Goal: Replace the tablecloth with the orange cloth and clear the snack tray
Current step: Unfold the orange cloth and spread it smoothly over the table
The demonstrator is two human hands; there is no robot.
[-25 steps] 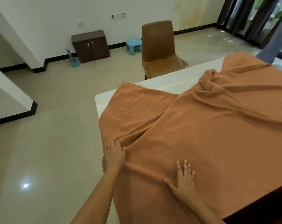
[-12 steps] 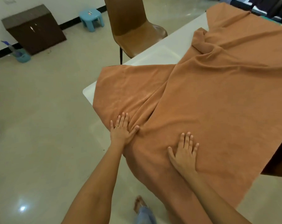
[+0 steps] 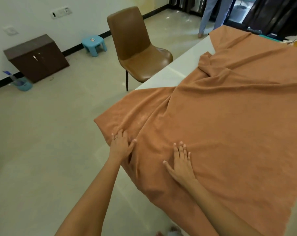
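Now, the cloth: the orange cloth point(image 3: 229, 125) lies spread over the white table point(image 3: 178, 72), with its near-left corner hanging over the table edge.
Folds: one long ridge runs from the near-left corner toward the far right, and a bunched knot sits at the far side; a strip of table at the far left is not covered.
Left hand: the left hand point(image 3: 121, 144) rests on the cloth near the corner, thumb pressed against the ridge; it seems to pinch a little fabric, but I cannot tell for sure.
Right hand: the right hand point(image 3: 181, 160) lies flat and open on the cloth, fingers spread, holding nothing.
Handling: the cloth looks soft, thick like a towel, and quite light; I judge it will drag and wrinkle, not slide cleanly.
Where to hold: the hanging edge and corners look best for pulling it straight.
Snack tray: not clearly visible; some small items at the far right are too small to name.
Surface: the table top is smooth and glossy.
Room: a brown chair point(image 3: 137, 46) stands at the far left side of the table, further away a dark cabinet point(image 3: 37, 58) and a blue stool point(image 3: 94, 43) by the wall; the legs of another person point(image 3: 212, 14) stand far behind.
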